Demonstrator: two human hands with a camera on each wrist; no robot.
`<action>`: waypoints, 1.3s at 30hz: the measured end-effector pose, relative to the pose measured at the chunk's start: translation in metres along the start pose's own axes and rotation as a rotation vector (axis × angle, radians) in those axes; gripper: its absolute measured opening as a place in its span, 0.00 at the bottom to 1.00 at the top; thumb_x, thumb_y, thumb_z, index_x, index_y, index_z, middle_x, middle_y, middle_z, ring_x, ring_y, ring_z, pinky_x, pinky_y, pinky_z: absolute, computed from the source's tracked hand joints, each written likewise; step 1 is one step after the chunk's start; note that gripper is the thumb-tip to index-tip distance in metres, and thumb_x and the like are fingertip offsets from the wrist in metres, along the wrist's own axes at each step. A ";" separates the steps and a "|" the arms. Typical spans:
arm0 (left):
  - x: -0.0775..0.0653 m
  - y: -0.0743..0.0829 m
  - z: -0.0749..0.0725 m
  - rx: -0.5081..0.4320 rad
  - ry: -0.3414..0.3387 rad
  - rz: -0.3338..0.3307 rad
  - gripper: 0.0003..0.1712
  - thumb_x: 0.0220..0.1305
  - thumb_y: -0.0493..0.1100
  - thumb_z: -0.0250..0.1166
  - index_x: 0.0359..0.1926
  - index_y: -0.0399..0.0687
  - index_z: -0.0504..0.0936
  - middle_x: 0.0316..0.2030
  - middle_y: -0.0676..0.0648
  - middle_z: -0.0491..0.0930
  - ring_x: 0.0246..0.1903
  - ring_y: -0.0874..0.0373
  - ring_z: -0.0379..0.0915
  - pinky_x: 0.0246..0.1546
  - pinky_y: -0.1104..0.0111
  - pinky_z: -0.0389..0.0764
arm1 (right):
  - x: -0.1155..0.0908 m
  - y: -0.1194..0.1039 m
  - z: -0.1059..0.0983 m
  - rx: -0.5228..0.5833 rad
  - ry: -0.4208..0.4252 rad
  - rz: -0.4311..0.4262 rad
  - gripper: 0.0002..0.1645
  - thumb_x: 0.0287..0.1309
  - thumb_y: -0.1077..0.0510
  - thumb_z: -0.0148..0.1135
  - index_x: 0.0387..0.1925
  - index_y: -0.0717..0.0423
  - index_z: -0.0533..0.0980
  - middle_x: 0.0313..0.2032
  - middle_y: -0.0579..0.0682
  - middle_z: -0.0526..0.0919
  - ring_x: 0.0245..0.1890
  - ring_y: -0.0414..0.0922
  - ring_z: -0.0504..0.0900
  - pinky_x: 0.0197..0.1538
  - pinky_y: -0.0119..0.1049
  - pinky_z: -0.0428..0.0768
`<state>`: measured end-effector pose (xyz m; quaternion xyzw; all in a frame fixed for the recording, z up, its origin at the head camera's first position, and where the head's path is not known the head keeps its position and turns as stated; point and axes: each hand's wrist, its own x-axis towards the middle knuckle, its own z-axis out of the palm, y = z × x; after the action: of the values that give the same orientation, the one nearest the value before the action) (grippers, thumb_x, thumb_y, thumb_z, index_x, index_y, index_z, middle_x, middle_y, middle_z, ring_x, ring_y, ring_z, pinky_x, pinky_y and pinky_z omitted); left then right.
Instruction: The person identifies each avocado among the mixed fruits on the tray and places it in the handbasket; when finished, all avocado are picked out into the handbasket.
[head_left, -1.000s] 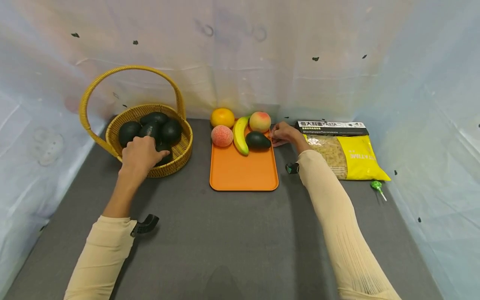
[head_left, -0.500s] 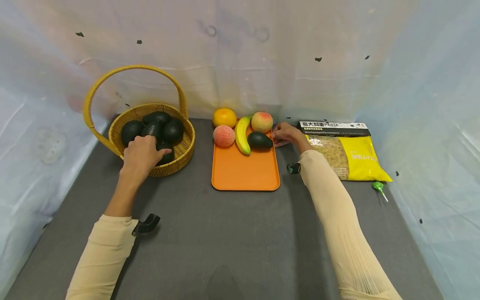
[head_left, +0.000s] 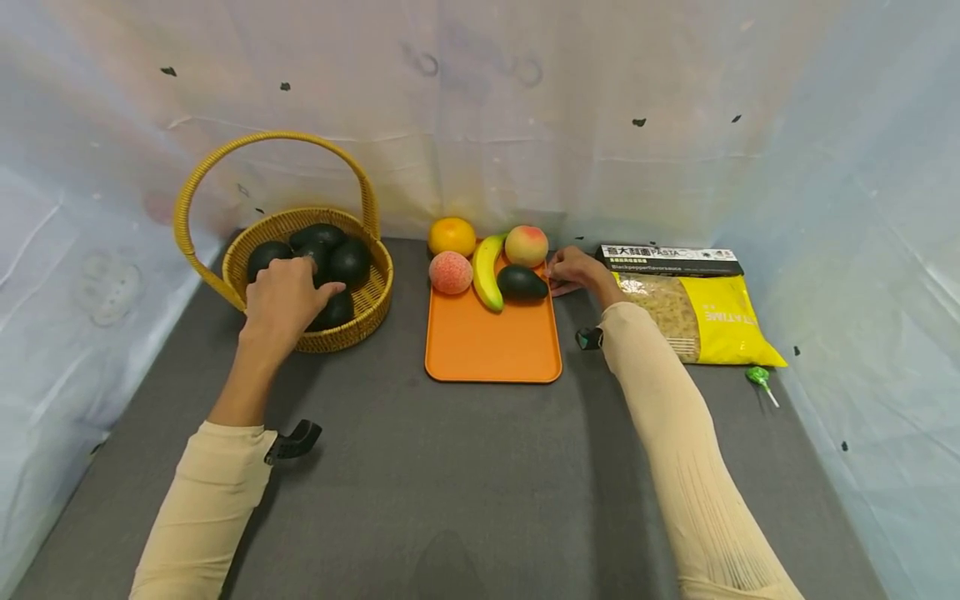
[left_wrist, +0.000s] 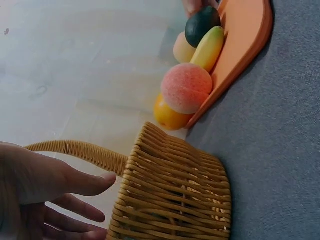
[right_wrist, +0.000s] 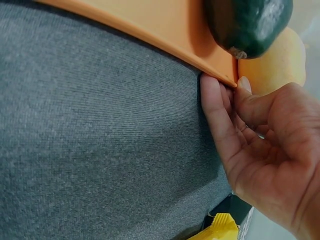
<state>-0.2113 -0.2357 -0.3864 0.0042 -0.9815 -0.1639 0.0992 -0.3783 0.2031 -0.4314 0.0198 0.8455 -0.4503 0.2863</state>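
My left hand (head_left: 281, 300) is above the near side of a yellow wicker basket (head_left: 348, 335) that holds several dark green avocados (head_left: 350, 262). In the left wrist view its thumb and fingers stand apart beside the basket's rim, with nothing seen between them. My right hand (right_wrist: 270, 145) pinches the right edge of an orange tray (head_left: 491, 346), thumb above and fingers below. Along the tray's far part are an avocado (head_left: 522, 283), a banana (head_left: 487, 273), a peach (head_left: 527, 246), a pinkish-red round fruit (head_left: 451, 272) and an orange (head_left: 452, 237).
To the right of my right hand lie a black pasta box (head_left: 670, 261) and a yellow pasta bag (head_left: 723, 321). A green lollipop (head_left: 759, 377) lies near the right edge of the grey tabletop (head_left: 450, 467). White sheeting (head_left: 510, 108) hangs behind and along the sides.
My left hand has lifted slightly from the avocados, showing more of the one nearest the thumb. The view shifts slightly. My right hand stays at the tray's edge.
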 end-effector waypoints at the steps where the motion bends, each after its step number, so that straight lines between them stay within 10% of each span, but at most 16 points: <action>1: 0.001 0.001 -0.001 0.000 0.004 0.003 0.28 0.68 0.56 0.71 0.26 0.37 0.74 0.18 0.42 0.66 0.16 0.45 0.67 0.14 0.56 0.69 | -0.001 -0.001 0.000 0.002 -0.001 0.004 0.11 0.72 0.69 0.55 0.51 0.72 0.72 0.36 0.59 0.78 0.34 0.51 0.85 0.59 0.53 0.86; 8: 0.009 0.016 -0.004 -0.012 -0.009 0.025 0.30 0.71 0.54 0.69 0.57 0.30 0.83 0.50 0.24 0.83 0.43 0.25 0.81 0.35 0.34 0.83 | -0.003 -0.001 0.000 0.005 -0.007 0.006 0.13 0.71 0.69 0.55 0.54 0.74 0.71 0.35 0.58 0.77 0.33 0.49 0.84 0.58 0.53 0.87; 21: 0.025 0.055 -0.003 -0.034 0.010 0.164 0.23 0.72 0.50 0.68 0.54 0.33 0.84 0.45 0.30 0.85 0.35 0.34 0.83 0.30 0.45 0.85 | 0.004 0.011 -0.002 -0.016 0.004 -0.008 0.14 0.74 0.67 0.53 0.56 0.72 0.71 0.38 0.57 0.77 0.35 0.48 0.83 0.59 0.51 0.87; 39: 0.053 0.138 0.017 -0.065 -0.087 0.457 0.30 0.78 0.61 0.57 0.66 0.43 0.76 0.50 0.38 0.85 0.47 0.39 0.84 0.48 0.48 0.85 | -0.002 0.002 0.001 -0.003 0.004 -0.009 0.10 0.74 0.67 0.53 0.52 0.70 0.71 0.38 0.58 0.76 0.36 0.49 0.82 0.62 0.53 0.84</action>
<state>-0.2631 -0.1022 -0.3474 -0.2283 -0.9545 -0.1689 0.0912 -0.3758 0.2041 -0.4326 0.0168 0.8468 -0.4504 0.2826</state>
